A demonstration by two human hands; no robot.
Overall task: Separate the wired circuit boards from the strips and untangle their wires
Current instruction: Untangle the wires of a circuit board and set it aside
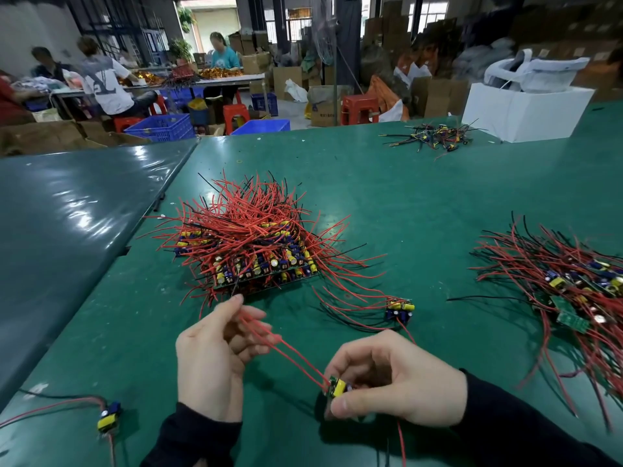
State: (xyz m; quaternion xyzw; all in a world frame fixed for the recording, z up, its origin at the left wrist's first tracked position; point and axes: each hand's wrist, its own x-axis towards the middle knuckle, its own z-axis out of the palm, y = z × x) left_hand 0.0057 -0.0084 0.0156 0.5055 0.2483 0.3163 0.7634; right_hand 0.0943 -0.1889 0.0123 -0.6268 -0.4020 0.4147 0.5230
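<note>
- The green table (404, 203) carries everything.
- A big stack of strips (256, 254) with red wires sits at centre; a separated pile (573, 284) lies at right.
- The left hand (212, 362) pinches two red wires (290, 355), fingers curled.
- The right hand (397, 382) pinches a small circuit board (338, 388) near the table's front edge.
</note>
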